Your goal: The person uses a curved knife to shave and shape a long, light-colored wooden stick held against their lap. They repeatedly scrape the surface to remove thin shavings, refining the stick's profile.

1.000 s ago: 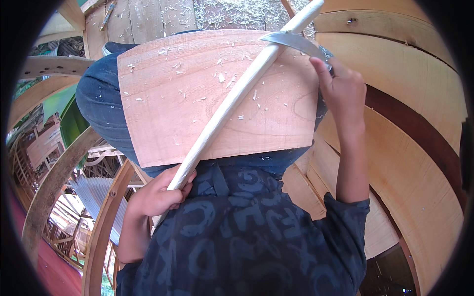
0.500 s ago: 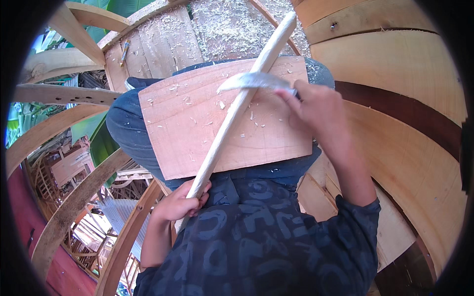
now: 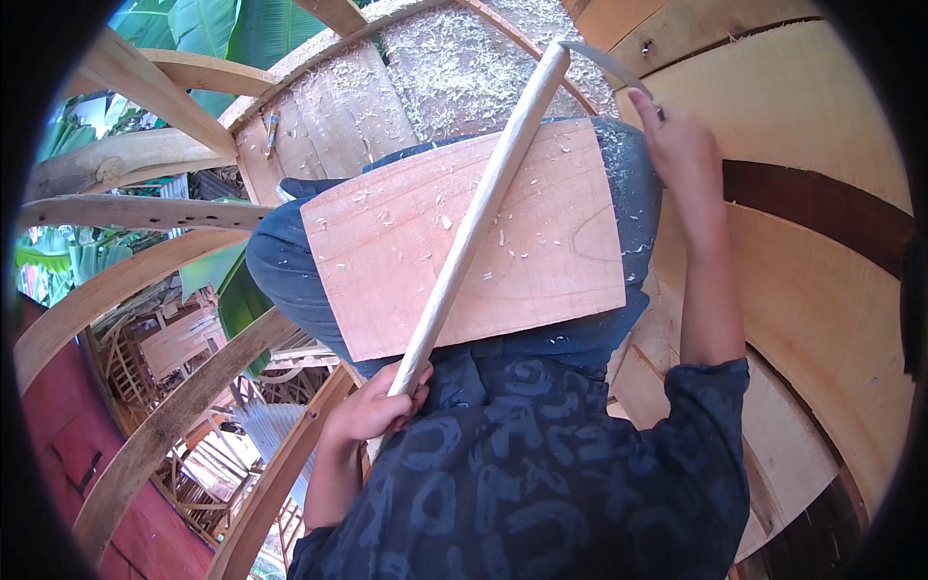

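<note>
A long pale wooden pole (image 3: 474,217) lies slanted across a flat wooden board (image 3: 377,280) that rests on my lap. Its near end is wrapped by the fingers of my left hand (image 3: 379,398), close to my waist. Up at the far right, my right hand (image 3: 681,135) grips a curved knife (image 3: 604,60), whose handle is mostly covered by the fist. The blade reaches left to the pole's far tip; whether it touches cannot be made out. Small wood shavings are scattered over the board.
Shavings cover the plank floor (image 3: 464,72) ahead of me. A small marker-like stick (image 3: 272,133) lies on planks at the far left. Curved wooden ribs (image 3: 164,425) stand along the left, and plank walling (image 3: 802,116) rises on the right, near my arm.
The curved knife in my right hand has moved from the middle of the pole up and right to its far end. My left hand keeps its grip; the view has shifted slightly.
</note>
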### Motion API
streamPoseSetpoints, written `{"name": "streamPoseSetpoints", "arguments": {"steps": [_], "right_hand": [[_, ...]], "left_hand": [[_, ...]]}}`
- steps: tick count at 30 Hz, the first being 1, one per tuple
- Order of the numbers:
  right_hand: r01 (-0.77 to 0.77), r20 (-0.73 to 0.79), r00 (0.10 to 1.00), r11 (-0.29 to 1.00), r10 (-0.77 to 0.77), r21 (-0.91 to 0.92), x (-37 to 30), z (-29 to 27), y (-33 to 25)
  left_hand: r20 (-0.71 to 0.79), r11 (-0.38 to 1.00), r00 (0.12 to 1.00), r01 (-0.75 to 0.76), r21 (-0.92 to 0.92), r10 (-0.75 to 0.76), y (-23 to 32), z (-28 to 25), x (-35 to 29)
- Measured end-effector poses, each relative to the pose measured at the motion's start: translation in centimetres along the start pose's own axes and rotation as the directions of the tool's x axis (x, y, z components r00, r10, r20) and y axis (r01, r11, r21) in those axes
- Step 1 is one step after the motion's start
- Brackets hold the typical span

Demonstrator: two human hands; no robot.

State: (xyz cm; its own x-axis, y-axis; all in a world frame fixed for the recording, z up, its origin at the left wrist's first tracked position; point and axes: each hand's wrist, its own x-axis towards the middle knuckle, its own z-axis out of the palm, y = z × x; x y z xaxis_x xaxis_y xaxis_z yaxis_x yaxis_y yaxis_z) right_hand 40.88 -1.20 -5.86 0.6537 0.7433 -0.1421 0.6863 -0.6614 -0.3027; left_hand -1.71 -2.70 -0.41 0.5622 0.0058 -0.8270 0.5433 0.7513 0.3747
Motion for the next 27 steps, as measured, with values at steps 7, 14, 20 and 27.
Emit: {"name": "streamPoseSetpoints", "arguments": {"steps": [7,14,20,27], "right_hand": [[0.424,0.133,0.879,0.879,-0.457,0.22,-8.5,0.1,-4.7],[0.071,0.171,0.967,0.842,-0.189,0.535,-11.6,0.8,-4.2],[0.187,0.195,0.908,0.776,-0.37,0.602,-14.5,0.6,-4.9],[0.335,0.22,0.839,0.791,-0.497,0.512,-15.8,0.9,-5.0]], "left_hand": [[-0.326,0.85,0.92,-0.016,0.527,0.219,0.8,0.4,-0.9],[-0.561,0.635,0.705,0.202,0.745,0.435,4.0,2.4,-1.1],[-0.521,0.597,0.655,0.131,0.792,0.548,4.3,3.0,1.2],[-0.463,0.568,0.685,0.087,0.818,0.562,5.1,2.4,1.7]]}}
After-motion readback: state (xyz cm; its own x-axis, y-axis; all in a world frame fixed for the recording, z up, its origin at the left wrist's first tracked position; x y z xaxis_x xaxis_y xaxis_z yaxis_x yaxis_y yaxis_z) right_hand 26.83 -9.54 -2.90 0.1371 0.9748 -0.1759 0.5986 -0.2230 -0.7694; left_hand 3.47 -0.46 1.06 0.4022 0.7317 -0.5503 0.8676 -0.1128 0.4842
